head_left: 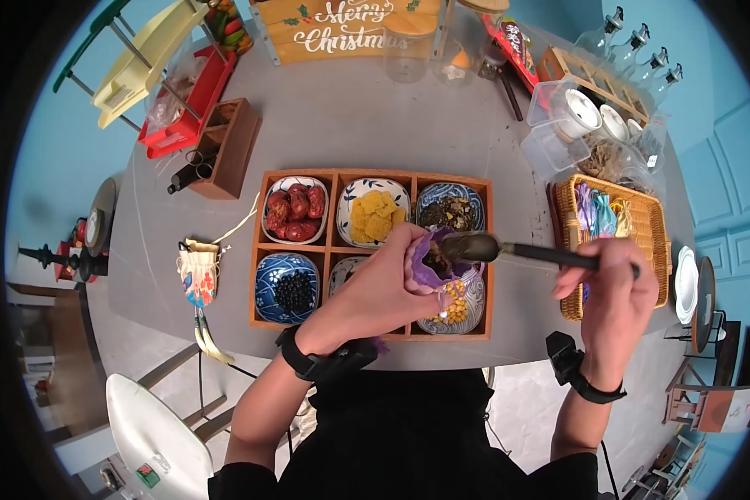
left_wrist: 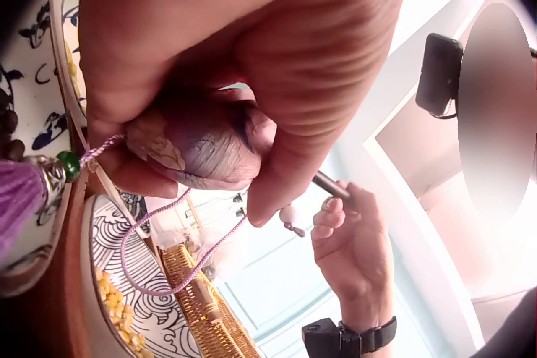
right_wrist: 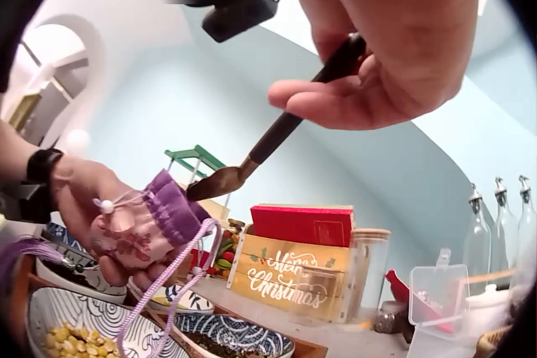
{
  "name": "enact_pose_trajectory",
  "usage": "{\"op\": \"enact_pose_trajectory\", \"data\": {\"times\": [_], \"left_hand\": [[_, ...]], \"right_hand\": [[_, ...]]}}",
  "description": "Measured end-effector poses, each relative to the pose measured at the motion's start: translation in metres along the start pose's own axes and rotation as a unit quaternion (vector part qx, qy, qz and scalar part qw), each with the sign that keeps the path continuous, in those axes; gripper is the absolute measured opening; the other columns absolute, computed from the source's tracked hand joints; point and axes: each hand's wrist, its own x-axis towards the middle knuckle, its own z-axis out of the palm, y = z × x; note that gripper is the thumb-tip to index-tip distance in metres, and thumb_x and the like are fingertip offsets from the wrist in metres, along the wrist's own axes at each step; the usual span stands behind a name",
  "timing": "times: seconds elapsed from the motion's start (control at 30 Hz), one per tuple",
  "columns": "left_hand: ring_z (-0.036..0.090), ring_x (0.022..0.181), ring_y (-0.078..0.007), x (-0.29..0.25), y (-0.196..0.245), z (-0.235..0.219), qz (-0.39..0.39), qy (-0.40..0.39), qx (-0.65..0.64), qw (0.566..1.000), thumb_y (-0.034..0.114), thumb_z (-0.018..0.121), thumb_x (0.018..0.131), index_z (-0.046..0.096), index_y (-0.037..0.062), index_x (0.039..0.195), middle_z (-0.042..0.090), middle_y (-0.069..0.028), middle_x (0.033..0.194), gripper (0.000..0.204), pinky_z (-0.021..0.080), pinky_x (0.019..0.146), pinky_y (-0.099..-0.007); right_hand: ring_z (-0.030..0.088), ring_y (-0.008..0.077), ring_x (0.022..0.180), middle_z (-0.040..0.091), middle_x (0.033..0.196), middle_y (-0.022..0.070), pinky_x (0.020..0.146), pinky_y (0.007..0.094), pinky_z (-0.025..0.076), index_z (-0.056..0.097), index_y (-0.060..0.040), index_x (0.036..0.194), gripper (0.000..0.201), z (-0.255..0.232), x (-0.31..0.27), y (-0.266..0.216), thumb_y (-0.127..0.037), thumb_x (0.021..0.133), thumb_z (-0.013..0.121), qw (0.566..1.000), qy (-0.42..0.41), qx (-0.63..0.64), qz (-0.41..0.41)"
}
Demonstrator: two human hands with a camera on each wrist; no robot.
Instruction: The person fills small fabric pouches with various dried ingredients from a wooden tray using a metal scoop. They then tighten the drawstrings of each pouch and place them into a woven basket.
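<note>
My left hand [head_left: 375,287] holds a small purple and pink drawstring pouch [right_wrist: 147,224], its mouth open, above the right side of the wooden tray. A purple cord and tassel [left_wrist: 21,198] hang from the pouch. In my right hand [head_left: 617,279] is a spoon [head_left: 550,254] with a black handle, gripped near the handle's end. Its metal bowl [right_wrist: 216,183] tips into the pouch mouth. Dark contents show inside the pouch in the head view. Beneath are a bowl of dried dark leaves [head_left: 450,208] and a bowl of corn kernels [head_left: 454,312].
The compartmented wooden tray [head_left: 262,250] also carries bowls of red dates [head_left: 296,212], yellow pieces [head_left: 377,212] and black beans [head_left: 294,293]. A patterned pouch [head_left: 198,275] lies at the left. On the right stands a wicker basket [head_left: 665,250] with coloured pouches; a Christmas box [head_left: 346,33] is behind.
</note>
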Motion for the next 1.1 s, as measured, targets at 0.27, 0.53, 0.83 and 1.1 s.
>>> {"op": "enact_pose_trajectory", "data": {"times": [0.27, 0.53, 0.83, 1.1], "left_hand": [[0.054, 0.093, -0.0071, -0.007, -0.018, 0.009, 0.093, 0.018, -0.066, 0.993, 0.014, 0.077, 0.077, 0.041, 0.0000, 0.128, 0.057, -0.0061, 0.109, 0.065, 0.047, 0.078, -0.0229], [0.055, 0.097, -0.0092, -0.051, 0.000, 0.005, 0.166, 0.075, -0.071, 0.981, 0.010, 0.078, 0.076, 0.042, 0.0039, 0.121, 0.056, -0.0037, 0.105, 0.058, 0.047, 0.083, -0.0259], [0.058, 0.089, -0.0054, -0.050, -0.022, -0.001, 0.162, 0.134, -0.115, 0.971, 0.006, 0.071, 0.082, 0.046, 0.0000, 0.121, 0.061, -0.0038, 0.104, 0.047, 0.049, 0.070, -0.0219], [0.059, 0.074, -0.0075, -0.081, -0.014, -0.046, 0.113, 0.272, -0.172, 0.940, 0.003, 0.067, 0.081, 0.050, 0.0000, 0.117, 0.067, -0.0046, 0.092, 0.040, 0.048, 0.061, -0.0204]], "right_hand": [[0.061, 0.0224, 0.069, 0.061, 0.081, 0.0158, 0.066, 0.0312, 0.049, 0.058, 0.0055, 0.096, 0.019, -0.009, -0.016, -0.021, -0.010, 0.093, 0.049, 0.981, -0.078, -0.017, -0.175], [0.059, 0.0157, 0.070, 0.063, 0.083, 0.0115, 0.069, 0.0278, 0.048, 0.057, 0.0026, 0.115, 0.026, -0.026, -0.051, 0.052, -0.017, 0.098, 0.051, 0.973, 0.169, 0.151, 0.053], [0.063, 0.0174, 0.078, 0.064, 0.092, 0.0137, 0.074, 0.0284, 0.051, 0.047, 0.0042, 0.125, 0.034, -0.029, -0.085, 0.113, -0.014, 0.096, 0.052, 0.951, 0.173, 0.124, 0.224], [0.063, 0.0315, 0.081, 0.067, 0.091, 0.0147, 0.076, 0.0391, 0.049, 0.067, -0.0001, 0.096, 0.015, -0.031, -0.080, 0.060, -0.011, 0.085, 0.065, 0.890, 0.021, -0.453, -0.050]]}}
